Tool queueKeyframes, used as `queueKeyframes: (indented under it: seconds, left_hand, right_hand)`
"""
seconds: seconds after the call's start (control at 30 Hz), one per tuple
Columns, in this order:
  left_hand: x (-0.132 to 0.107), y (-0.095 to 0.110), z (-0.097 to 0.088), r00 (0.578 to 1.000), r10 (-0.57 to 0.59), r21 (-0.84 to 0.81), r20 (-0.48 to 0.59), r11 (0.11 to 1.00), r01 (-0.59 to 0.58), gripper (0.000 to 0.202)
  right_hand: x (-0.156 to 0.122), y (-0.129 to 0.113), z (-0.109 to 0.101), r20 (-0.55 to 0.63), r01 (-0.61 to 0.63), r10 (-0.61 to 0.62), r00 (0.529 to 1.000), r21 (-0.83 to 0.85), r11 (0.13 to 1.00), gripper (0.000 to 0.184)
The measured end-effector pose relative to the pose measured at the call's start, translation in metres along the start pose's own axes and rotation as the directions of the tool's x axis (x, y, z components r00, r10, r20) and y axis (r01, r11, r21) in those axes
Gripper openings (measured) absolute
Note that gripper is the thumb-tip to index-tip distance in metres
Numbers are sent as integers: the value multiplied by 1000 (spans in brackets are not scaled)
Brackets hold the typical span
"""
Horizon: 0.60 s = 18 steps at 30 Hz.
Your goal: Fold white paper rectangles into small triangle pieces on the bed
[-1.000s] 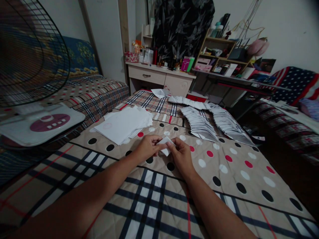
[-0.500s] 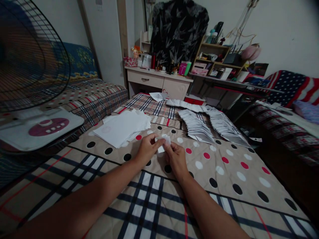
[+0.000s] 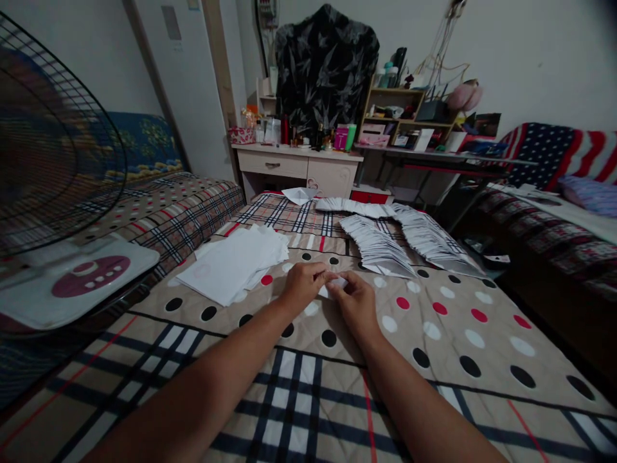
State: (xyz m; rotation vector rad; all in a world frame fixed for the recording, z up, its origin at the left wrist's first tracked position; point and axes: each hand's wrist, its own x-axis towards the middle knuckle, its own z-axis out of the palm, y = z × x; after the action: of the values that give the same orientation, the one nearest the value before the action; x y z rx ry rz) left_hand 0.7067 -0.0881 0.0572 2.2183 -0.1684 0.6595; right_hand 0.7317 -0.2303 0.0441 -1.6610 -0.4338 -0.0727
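The wooden shelf [image 3: 390,119] beyond the bed holds bottles and small boxes. Your left hand [image 3: 303,286] and right hand [image 3: 357,302] meet fingertip to fingertip, both pinching a small folded paper [image 3: 336,283] low over the quilt [image 3: 434,341], near the loose white sheets [image 3: 236,263]. Less of the paper shows between your fingers than a moment ago.

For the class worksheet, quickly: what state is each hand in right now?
Left hand: closed, pinching the small white paper.
Right hand: closed, pinching the same paper from the other side.
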Motion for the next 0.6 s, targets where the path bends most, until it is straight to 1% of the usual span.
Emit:
queueKeyframes:
  seconds: [0.1, 0.17, 0.2, 0.27, 0.3, 0.37, 0.4, 0.47, 0.53, 0.6]
  left_hand:
    - [-2, -2, 1, 995, -67, -218, -73, 975, 50, 18]
    - [-2, -3, 1, 990, -109, -283, -92, 956, 79, 17]
    - [-2, -3, 0, 989, -110, -282, -95, 956, 79, 17]
    - [-2, -3, -2, 993, -67, -229, -101, 972, 42, 16]
    - [-2, -3, -3, 994, -23, -187, -103, 982, 3, 16]
    - [-4, -2, -5, 991, 91, -69, -96, 993, -98, 16]
    - [-5, -1, -6, 986, 146, 0, -84, 989, -147, 17]
    - [-7, 3, -7, 971, 234, 133, -53, 965, -225, 18]
    - [-8, 7, -9, 954, 297, 232, -32, 931, -282, 18]
    - [-9, 11, -10, 938, 346, 293, -25, 900, -324, 18]
  right_hand:
    - [1, 4, 0, 68, -84, 77, 995, 105, 991, 22]
    - [1, 4, 1, 95, -116, 106, 990, 107, 987, 23]
    - [1, 2, 1, 85, -98, 92, 992, 62, 993, 24]
    - [0, -3, 0, 18, 7, -4, 1000, -129, 992, 25]
    - [-1, -6, 0, -21, 73, -81, 997, -254, 964, 24]
    - [-3, -12, -2, -57, 185, -236, 970, -457, 870, 23]
    - [-4, -14, -3, -53, 225, -292, 955, -514, 828, 22]
    - [-5, -16, -4, -41, 268, -347, 937, -552, 790, 17]
    - [-5, -16, -5, -42, 276, -353, 935, -541, 795, 14]
    - [-5, -14, -5, -44, 282, -352, 935, -508, 814, 11]
